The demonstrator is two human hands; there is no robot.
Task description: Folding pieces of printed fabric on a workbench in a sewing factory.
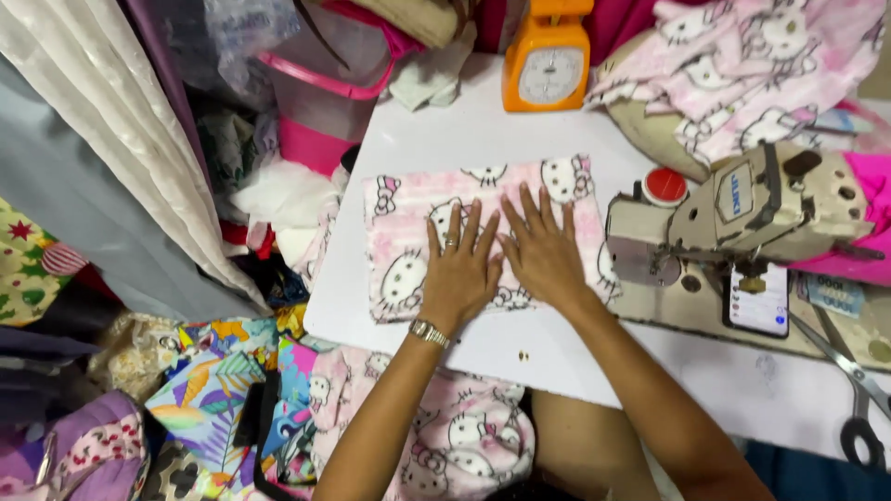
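Note:
A folded piece of pink fabric (399,232) printed with white cartoon cats lies flat on the white table (418,139). My left hand (458,267) rests palm down on its middle, fingers spread, with a ring on one finger and a metal watch on the wrist. My right hand (544,250) presses flat on the fabric right beside it, fingers spread and pointing away from me. The two hands touch side by side. Neither hand grips anything.
A beige sewing machine (742,209) stands to the right, with a phone (759,299) and scissors (858,385) near it. An orange dial scale (548,60) sits at the table's far edge. More pink cat fabric (742,65) lies behind. Piles of cloth and a pink bin (320,93) crowd the left.

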